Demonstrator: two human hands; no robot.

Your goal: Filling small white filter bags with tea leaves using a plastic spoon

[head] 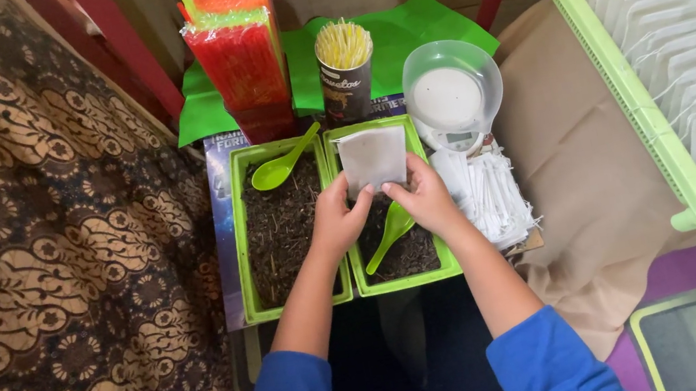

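Observation:
Both of my hands hold a small white paper pouch (pixel 373 159) over the right green tray (pixel 451 265) of dark dried leaves. My left hand (pixel 336 218) pinches its lower left edge. My right hand (pixel 427 197) pinches the lower right edge and also has the handle of a green spoon (pixel 389 233) against it; the spoon's bowl points down into the leaves. A second green tray (pixel 239 243) of the same dark material sits to the left, with another green spoon (pixel 283 166) lying in it.
A pile of empty white pouches (pixel 488 190) lies right of the trays. Behind are a small scale with a clear bowl (pixel 452 96), a cup of sticks (pixel 345 67) and packs of coloured straws (pixel 241 62). A green rack (pixel 635 92) at right holds several filled white pouches.

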